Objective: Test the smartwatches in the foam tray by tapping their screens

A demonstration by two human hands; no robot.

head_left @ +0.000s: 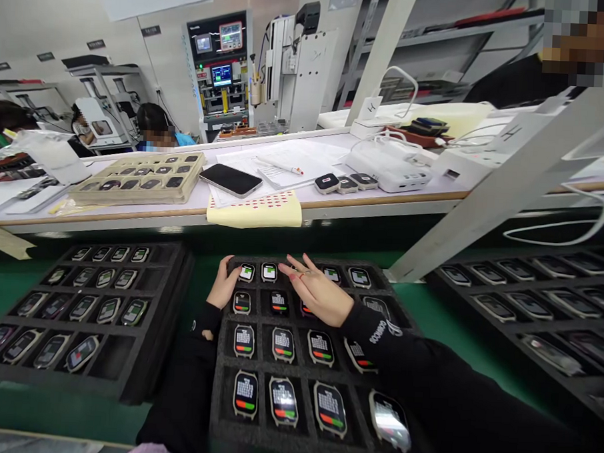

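Note:
A black foam tray (225,383) in front of me holds rows of smartwatch bodies with lit screens. My left hand (222,286) rests on the tray's far left corner, fingers curled, thumb touching the watch (246,272) in the top row. My right hand (315,292) lies flat over the top middle of the tray, fingers stretched out and spread above the watches, holding nothing. Both arms wear black sleeves.
A second black tray (141,353) of watches sits to the left and a third (528,330) to the right, on a green belt (9,287). Behind runs a white bench with a beige tray (139,176), a phone (230,179), papers, chargers. Other people sit further back.

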